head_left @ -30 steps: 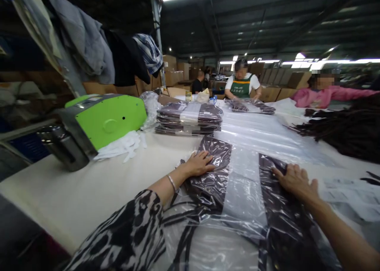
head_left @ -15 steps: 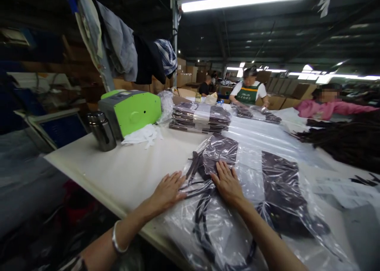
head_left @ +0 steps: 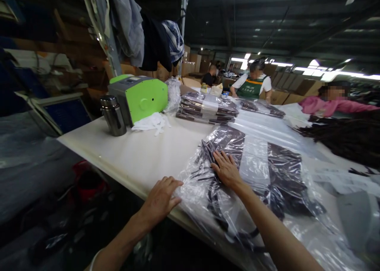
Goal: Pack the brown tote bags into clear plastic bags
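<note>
A clear plastic bag (head_left: 198, 197) with folded dark brown fabric (head_left: 285, 164) and dark cords inside lies on the table before me. A pale band crosses the fabric between its two dark parts. My right hand (head_left: 228, 170) rests flat on the bag's upper left part, fingers stretched out over the dark cords and fabric. My left hand (head_left: 162, 195) is at the bag's left edge, by the table's front edge. Its thumb and fingers are apart, and the fingertips reach the crinkled plastic.
On the white table (head_left: 142, 156) stand a green and grey machine (head_left: 148, 100), a steel flask (head_left: 113, 116) and white cloth scraps (head_left: 151, 122). Behind the bag is a stack of bagged brown fabric (head_left: 208, 106). A dark heap (head_left: 341, 138) lies right. Two people work across the table.
My left hand has drawn back toward the table's front edge. My right hand stays on the bag, which now lies further spread with its cords more bunched. The view has shifted slightly.
</note>
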